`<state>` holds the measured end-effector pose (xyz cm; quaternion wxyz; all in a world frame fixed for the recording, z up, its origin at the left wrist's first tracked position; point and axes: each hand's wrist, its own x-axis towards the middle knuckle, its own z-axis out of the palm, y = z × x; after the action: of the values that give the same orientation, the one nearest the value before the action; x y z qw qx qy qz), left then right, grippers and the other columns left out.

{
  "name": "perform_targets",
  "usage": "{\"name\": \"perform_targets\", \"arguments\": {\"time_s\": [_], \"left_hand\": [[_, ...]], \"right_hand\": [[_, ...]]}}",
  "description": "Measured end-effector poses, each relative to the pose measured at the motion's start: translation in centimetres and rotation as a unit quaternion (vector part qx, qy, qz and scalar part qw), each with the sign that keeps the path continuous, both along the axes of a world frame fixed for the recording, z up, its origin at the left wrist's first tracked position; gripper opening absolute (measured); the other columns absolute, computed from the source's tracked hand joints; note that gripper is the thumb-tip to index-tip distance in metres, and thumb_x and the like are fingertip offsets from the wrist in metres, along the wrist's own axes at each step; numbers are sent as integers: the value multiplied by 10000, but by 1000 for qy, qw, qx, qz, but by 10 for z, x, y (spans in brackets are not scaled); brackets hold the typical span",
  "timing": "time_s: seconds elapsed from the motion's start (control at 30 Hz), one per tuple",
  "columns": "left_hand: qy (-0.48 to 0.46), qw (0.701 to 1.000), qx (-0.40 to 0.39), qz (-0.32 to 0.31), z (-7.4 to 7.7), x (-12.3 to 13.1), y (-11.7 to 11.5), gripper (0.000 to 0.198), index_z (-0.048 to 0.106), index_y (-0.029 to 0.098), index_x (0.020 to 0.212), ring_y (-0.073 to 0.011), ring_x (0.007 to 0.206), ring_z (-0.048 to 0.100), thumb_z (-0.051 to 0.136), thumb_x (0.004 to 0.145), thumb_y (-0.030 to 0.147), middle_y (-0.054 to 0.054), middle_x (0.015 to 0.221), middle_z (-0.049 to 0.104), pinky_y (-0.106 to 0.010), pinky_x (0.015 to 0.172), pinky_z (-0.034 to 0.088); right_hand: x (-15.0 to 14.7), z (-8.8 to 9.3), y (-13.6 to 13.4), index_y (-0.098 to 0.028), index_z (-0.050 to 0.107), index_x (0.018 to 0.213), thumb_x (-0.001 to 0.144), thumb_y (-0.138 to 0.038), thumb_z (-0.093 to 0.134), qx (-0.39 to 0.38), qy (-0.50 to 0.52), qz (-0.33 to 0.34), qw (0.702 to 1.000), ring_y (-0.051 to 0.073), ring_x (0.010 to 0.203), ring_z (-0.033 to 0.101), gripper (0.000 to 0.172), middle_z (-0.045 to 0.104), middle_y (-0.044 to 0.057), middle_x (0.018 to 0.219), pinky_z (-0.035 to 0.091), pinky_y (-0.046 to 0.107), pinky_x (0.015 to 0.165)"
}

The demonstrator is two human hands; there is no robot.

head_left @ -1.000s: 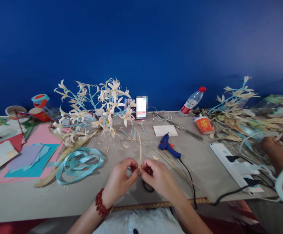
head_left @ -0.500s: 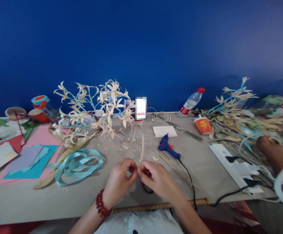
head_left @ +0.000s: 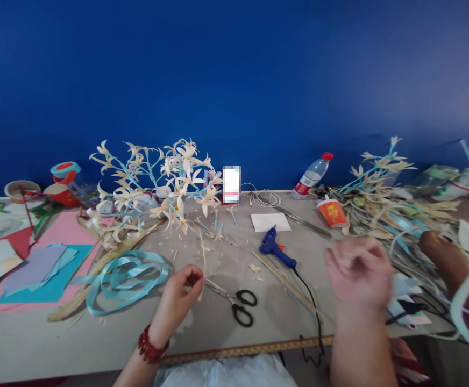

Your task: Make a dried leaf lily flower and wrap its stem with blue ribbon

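Observation:
My left hand [head_left: 184, 290], with a red bead bracelet [head_left: 152, 344] at its wrist, pinches a thin pale strip [head_left: 204, 251] that looks like dried husk. The strip stands up from my fingertips and bends slightly. Just right of that hand, scissors [head_left: 234, 303] with black handles lie on the table, blades toward the strip. Raised at the right is my right hand [head_left: 357, 271], fingers curled and smeared by motion, in front of the power strip [head_left: 407, 287]. Whether it holds anything is not visible. A blue glue gun [head_left: 275, 247] lies between my hands.
Pale husk flowers [head_left: 186, 177] on blue stems stand behind my left hand. A blue ribbon coil [head_left: 127, 279] and coloured paper [head_left: 36, 298] lie left. A bottle [head_left: 312, 176], an orange cup [head_left: 332, 213] and more husk pieces are at right, where another person's hand [head_left: 444, 255] rests.
My hands have parted: the right has swung far right and up, the left has shifted slightly left, keeping the strip. The scissors between them now show fully.

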<state>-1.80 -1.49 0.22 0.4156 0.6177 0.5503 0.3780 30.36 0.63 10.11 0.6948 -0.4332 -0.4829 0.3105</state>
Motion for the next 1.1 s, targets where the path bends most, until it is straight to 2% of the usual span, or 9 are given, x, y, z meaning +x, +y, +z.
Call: {"name": "perform_targets", "arguments": {"time_s": [0.07, 0.2, 0.3, 0.37, 0.47, 0.53, 0.77, 1.0, 1.1], "left_hand": [[-89, 994, -56, -26, 0, 7, -3, 93, 594, 183, 815, -146, 651, 535, 602, 844, 272, 2, 723, 584, -242, 609, 407], [-186, 977, -101, -41, 7, 20, -9, 137, 610, 166, 821, -124, 663, 511, 668, 816, 289, 7, 732, 574, -221, 612, 388], [-226, 967, -112, -30, 13, 24, -12, 160, 618, 162, 828, -119, 672, 508, 701, 797, 295, 5, 745, 581, -214, 617, 390], [-238, 964, -114, -28, 16, 24, -12, 173, 620, 161, 826, -117, 671, 504, 714, 789, 301, 5, 744, 580, -211, 618, 391], [-242, 963, -110, -36, 19, 26, -11, 177, 618, 163, 834, -121, 676, 507, 707, 797, 311, 1, 749, 582, -218, 628, 394], [-234, 965, -108, -48, 19, 27, -10, 170, 616, 165, 842, -132, 694, 519, 692, 811, 313, -7, 757, 591, -231, 650, 403], [-233, 960, -131, -87, 19, 28, -13, 185, 639, 163, 838, -149, 739, 523, 674, 830, 344, -13, 766, 593, -247, 691, 407], [-342, 905, -228, -107, 14, 26, -16, 181, 642, 162, 830, -141, 676, 536, 680, 833, 338, -23, 732, 620, -258, 670, 428], [-299, 932, -181, -101, 14, 27, -17, 183, 649, 170, 844, -159, 726, 563, 660, 848, 352, -36, 777, 647, -264, 695, 433]], "right_hand": [[-9, -14, 26, -244, 461, 650, 835, -512, 508, -107, -175, -10, 979, 128, 401, 437, 329, 473, -42, 513, 365, 253, 419], [-31, -43, 71, -212, 573, 615, 762, -453, 675, -166, -287, -15, 943, 200, 565, 592, 300, 646, 44, 623, 419, 290, 543], [-49, -49, 71, -217, 692, 892, 756, -376, 697, -164, -336, -17, 927, 231, 752, 629, 209, 719, 89, 979, 444, 312, 656], [-66, -51, 54, -246, 694, 983, 827, -402, 642, -166, -371, 54, 912, 194, 731, 616, 226, 718, 48, 982, 451, 291, 669], [-95, -57, 19, -215, 670, 837, 839, -439, 649, -198, -296, 291, 888, 145, 635, 572, 225, 662, -7, 727, 417, 229, 569], [-111, -63, 2, -195, 612, 766, 819, -438, 673, -229, -195, 359, 883, 111, 555, 521, 256, 585, -38, 636, 383, 203, 509], [-117, -72, -10, -190, 549, 716, 787, -445, 714, -278, 7, 268, 923, 78, 469, 466, 312, 518, -63, 574, 385, 187, 453], [-119, -69, -16, -181, 653, 910, 711, -442, 786, -289, 86, 388, 871, 103, 511, 550, 355, 636, -22, 677, 467, 223, 490], [-122, -69, -19, -181, 640, 727, 726, -444, 768, -294, 57, 346, 889, 99, 493, 537, 292, 627, -28, 614, 454, 224, 502]]}}
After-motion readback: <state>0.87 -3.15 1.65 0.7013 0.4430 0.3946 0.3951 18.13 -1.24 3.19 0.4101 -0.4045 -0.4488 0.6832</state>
